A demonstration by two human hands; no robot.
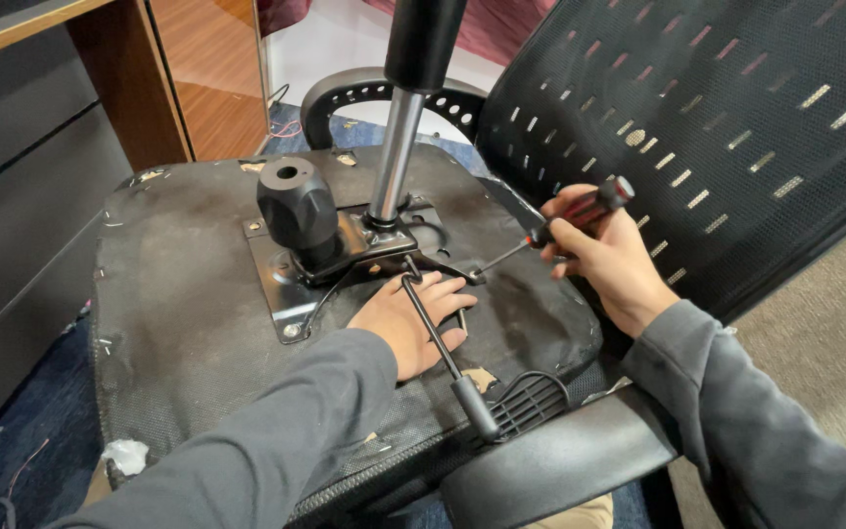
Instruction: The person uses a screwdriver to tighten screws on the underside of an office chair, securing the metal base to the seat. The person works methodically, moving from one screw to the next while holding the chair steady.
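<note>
An office chair lies upside down, the black underside of its seat [178,294] facing up. A metal mechanism plate [281,294] with a black round knob [296,206] and a chrome gas cylinder [396,147] is bolted to it. My left hand [413,318] rests flat on the seat underside beside the plate, under the thin height lever [443,343]. My right hand [604,255] grips a red and black screwdriver [565,220], its tip pointing at the plate's right corner near my left fingers.
The mesh backrest [697,127] stands to the right. One black armrest [550,460] lies at the near edge and another [364,93] at the far side. A wooden cabinet [198,78] and dark drawers [22,196] stand on the left. Beige carpet [824,323] is on the right.
</note>
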